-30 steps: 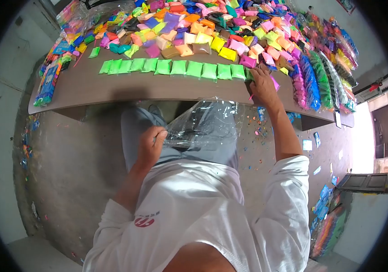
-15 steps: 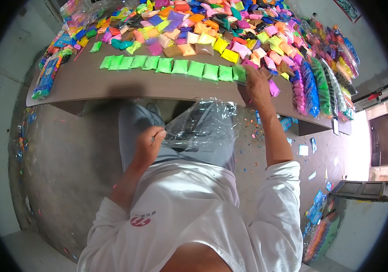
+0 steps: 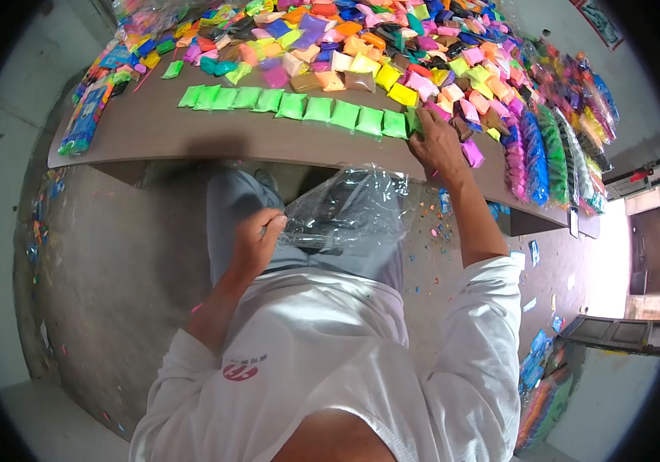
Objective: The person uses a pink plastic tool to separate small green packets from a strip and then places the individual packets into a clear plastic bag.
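A row of several light-green packets (image 3: 317,109) lies along the near part of the brown table (image 3: 268,138). At the row's right end my right hand (image 3: 436,142) has its fingers closed on a green packet (image 3: 414,119), partly hidden by the fingers. My left hand (image 3: 259,237) is closed on the edge of a clear plastic bag (image 3: 349,208), which hangs over my lap below the table edge.
A large pile of coloured packets (image 3: 361,54) covers the table's far part. Long bagged strips (image 3: 535,158) stand at the right edge, and a blue pack (image 3: 83,127) lies at the left. Scraps (image 3: 534,358) litter the floor at right.
The view has shifted slightly, moving the table and row a little in the frame. My right hand remains at the row's right end, and my left hand still holds the bag.
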### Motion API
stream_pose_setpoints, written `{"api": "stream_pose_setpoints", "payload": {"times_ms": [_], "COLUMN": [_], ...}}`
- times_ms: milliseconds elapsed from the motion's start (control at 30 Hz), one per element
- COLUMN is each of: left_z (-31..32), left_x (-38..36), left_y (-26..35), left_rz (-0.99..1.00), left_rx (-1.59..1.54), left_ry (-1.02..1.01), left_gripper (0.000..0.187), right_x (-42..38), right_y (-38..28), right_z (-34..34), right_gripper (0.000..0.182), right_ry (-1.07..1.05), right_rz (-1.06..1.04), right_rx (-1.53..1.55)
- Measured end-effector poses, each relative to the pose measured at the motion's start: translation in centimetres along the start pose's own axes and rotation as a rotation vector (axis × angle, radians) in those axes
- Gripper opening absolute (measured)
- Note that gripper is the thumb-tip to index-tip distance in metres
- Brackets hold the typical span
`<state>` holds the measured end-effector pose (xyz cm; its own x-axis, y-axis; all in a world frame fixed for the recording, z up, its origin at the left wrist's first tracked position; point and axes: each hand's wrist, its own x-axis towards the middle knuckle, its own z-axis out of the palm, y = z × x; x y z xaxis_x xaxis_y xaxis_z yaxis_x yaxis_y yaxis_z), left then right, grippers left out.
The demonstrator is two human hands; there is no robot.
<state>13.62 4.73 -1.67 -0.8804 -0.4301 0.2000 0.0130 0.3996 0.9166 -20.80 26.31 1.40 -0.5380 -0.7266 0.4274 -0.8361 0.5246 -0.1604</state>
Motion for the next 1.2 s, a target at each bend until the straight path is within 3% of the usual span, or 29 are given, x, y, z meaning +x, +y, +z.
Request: {"api": "stream_pose_setpoints", "payload": {"times_ms": [200, 400, 500, 567, 700, 767, 933, 1033, 1133, 1200], "left_z": [-0.3, -0.3, -0.4, -0.5, -0.1, 0.3, 2.2, 3.7, 5.0, 5.3], "left_x": [0.1, 0.7, 1.4, 2.6, 5.8, 7.8, 12.9, 14.6, 15.1, 15.2], "left_y": [-0.1, 0.9, 1.1, 1.6, 3.3, 3.7, 3.3, 1.5, 0.0, -0.5], "left_rz": [-0.022, 0.010, 0.029, 0.103, 0.139, 0.272, 0.187, 0.196, 0.206, 0.217], "left_rx": [-0.007, -0.008, -0.010, 0.021, 0.119, 0.122, 0.087, 0.060, 0.038, 0.007], "left_ry": [0.017, 0.005, -0.011, -0.015, -0.002, 0.056, 0.042, 0.037, 0.049, 0.063], "left_gripper": [0.018, 0.016, 0.016, 0.015, 0.016, 0.019, 0.021, 0.023, 0.024, 0.025], "right_x": [0.0, 0.1, -0.8, -1.6, -2.8, -3.0, -3.6, -3.0, -1.0, 0.3], "right_y": [0.4, 1.1, 1.4, 1.7, -1.6, -4.4, -9.5, -10.1, -9.6, -7.9], "right_z": [1.0, 1.0, -0.4, -1.3, -7.1, -9.9, -14.3, -13.6, -9.5, -5.1], "right_gripper": [0.052, 0.047, 0.041, 0.037, 0.035, 0.036, 0.036, 0.033, 0.028, 0.039], "right_ry": [0.043, 0.153, 0.254, 0.248, 0.343, 0.469, 0.522, 0.250, -0.027, -0.136], "right_rz": [-0.023, 0.027, 0.165, 0.641, 0.710, 0.688, 0.694, 0.578, 0.642, 0.670], "right_rx": [-0.099, 0.079, 0.218, 0.847, 1.148, 1.277, 1.274, 1.107, 1.013, 0.752]}}
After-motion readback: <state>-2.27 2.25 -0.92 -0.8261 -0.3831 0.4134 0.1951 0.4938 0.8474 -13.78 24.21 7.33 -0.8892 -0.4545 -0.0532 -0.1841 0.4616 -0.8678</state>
